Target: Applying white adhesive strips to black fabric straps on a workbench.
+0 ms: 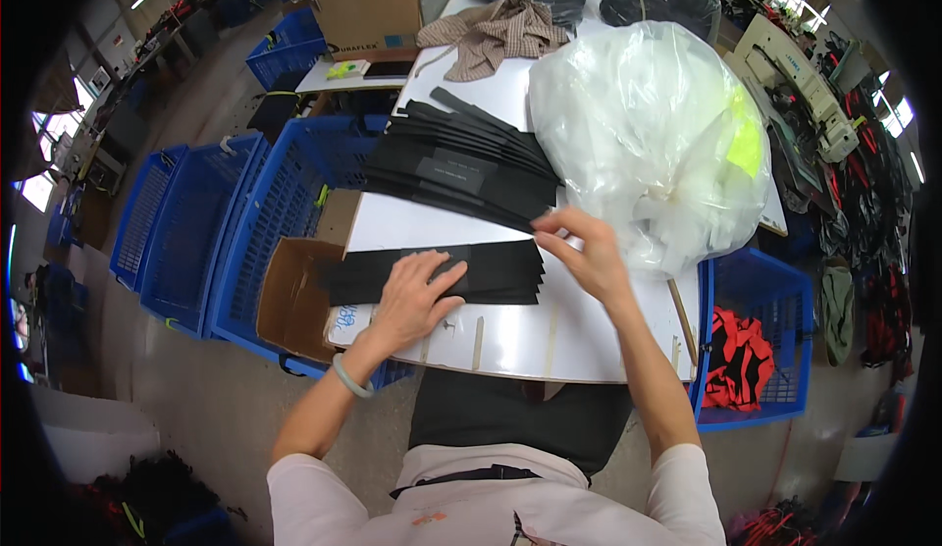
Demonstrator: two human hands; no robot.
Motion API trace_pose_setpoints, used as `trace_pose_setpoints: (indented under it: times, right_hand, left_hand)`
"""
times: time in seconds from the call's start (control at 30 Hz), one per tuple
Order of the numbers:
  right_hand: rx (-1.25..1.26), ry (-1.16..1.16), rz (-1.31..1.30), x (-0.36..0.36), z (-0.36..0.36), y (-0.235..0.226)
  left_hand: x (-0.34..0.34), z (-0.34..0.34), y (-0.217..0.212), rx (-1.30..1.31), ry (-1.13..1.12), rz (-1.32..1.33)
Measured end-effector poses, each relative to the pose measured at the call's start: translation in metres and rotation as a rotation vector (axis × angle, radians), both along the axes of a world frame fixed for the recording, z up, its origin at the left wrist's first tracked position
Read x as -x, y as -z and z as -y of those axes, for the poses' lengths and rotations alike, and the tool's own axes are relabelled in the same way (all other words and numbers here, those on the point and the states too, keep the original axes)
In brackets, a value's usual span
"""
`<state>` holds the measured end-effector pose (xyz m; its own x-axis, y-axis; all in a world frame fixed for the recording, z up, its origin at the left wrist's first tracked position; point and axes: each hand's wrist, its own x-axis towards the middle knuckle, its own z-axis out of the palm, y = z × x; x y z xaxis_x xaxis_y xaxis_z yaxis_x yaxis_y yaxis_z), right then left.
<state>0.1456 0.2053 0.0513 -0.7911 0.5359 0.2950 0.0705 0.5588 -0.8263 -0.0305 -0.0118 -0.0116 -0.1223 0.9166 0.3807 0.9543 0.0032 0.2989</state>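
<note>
Two layered stacks of flat black fabric pieces lie on the white table. My left hand (pixel 420 296), fingers spread and flat, presses on the nearer stack (pixel 502 271), whose right edge shows several staggered layers. Behind it is the larger fanned stack (pixel 461 158), with a printed dark grey patch on its upper piece. At that stack's near right corner, my right hand (pixel 581 244) pinches the end of a black fabric piece between thumb and fingers. A pale bangle circles my left wrist.
A bulging clear plastic bag (pixel 653 144) stands at the table's right, with a checked brown cloth (pixel 496 34) behind the stacks. Blue crates (pixel 231 281) and an open cardboard box (pixel 294 296) flank the left. Another blue crate (pixel 793 350) at right holds red and black cloth (pixel 738 360).
</note>
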Motion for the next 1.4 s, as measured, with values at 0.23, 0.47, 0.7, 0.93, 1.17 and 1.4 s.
trace_pose_setpoints:
  times: [0.23, 0.47, 0.7, 0.93, 1.17, 1.4]
  right_hand:
    - [-0.636, 0.201, 0.093, 0.115, -0.015, 0.07]
    - [-0.455, 0.144, -0.126, 0.089, 0.004, 0.028]
    - [0.565, -0.099, 0.2, -0.03, 0.039, -0.027]
    - [0.468, 0.153, 0.059, -0.077, 0.063, 0.004]
    - [0.533, 0.092, 0.047, -0.106, 0.063, -0.007]
    - [0.486, 0.292, -0.04, -0.106, 0.071, 0.026]
  left_hand:
    - [-0.014, -0.009, -0.014, -0.076, -0.012, 0.053]
    - [-0.027, -0.024, -0.038, -0.356, -0.137, 1.277]
    - [-0.049, -0.055, -0.062, -0.497, 0.222, 1.951]
    - [-0.104, -0.071, -0.06, -0.379, 0.206, 1.882]
    - [-0.122, -0.078, -0.069, -0.373, 0.155, 1.717]
    - [-0.15, -0.103, -0.069, -0.402, -0.105, 1.67]
